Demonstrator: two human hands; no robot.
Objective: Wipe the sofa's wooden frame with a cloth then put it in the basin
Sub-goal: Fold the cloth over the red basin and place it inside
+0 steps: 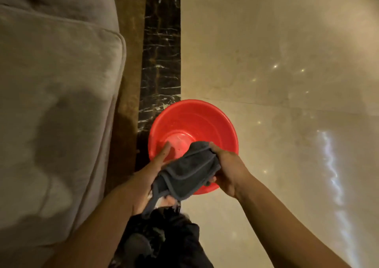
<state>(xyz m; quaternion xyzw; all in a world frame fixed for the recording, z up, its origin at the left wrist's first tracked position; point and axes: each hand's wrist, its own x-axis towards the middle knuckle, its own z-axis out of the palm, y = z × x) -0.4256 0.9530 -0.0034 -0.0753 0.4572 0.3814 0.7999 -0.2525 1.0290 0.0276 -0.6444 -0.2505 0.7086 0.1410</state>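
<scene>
A folded dark grey cloth (187, 172) is held between both my hands above the near rim of a round red basin (192, 122) that stands on the floor. My left hand (150, 177) supports the cloth from below and from the left, its fingers stretched toward the basin. My right hand (227, 169) grips the cloth's right end from above. The basin shows a wet, bare bottom. The beige sofa (57, 103) fills the left side; none of its wooden frame is visible.
A strip of black veined marble (162, 41) runs along the floor beside the sofa and under the basin's left edge. Glossy beige floor tiles (276, 52) spread to the right. My dark trouser leg (164, 241) shows below the hands.
</scene>
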